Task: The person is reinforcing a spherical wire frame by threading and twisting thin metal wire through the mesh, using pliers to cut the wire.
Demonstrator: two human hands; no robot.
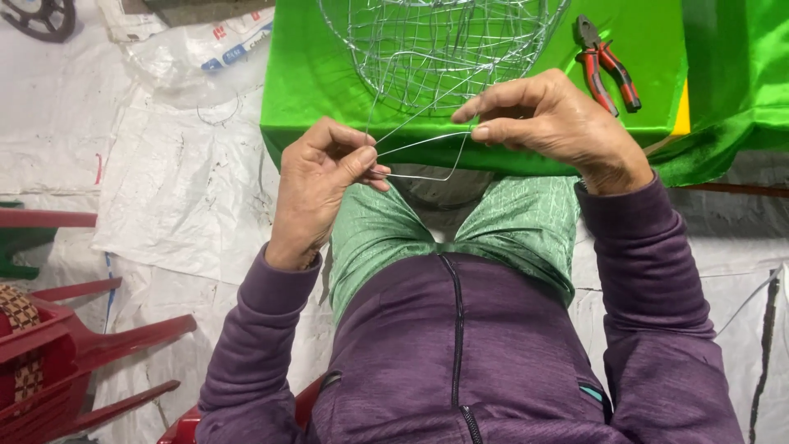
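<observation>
Head view: the thin bent silver wire (419, 156) spans both hands at centre, below the wire-mesh basket (440, 41) at twelve o'clock. Left hand (325, 185) and right hand (546, 123) pinch it closed; I'd keep pinches tight, bending slowly. Red-handled pliers (606, 66) lie at one o'clock.

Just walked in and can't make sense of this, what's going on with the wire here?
A seated person in a purple jacket holds a thin bent wire between both hands: the left hand pinches one end, the right hand pinches the other. Just beyond, a wire basket frame sits on a green cloth-covered table, with red-handled pliers lying beside it.
</observation>
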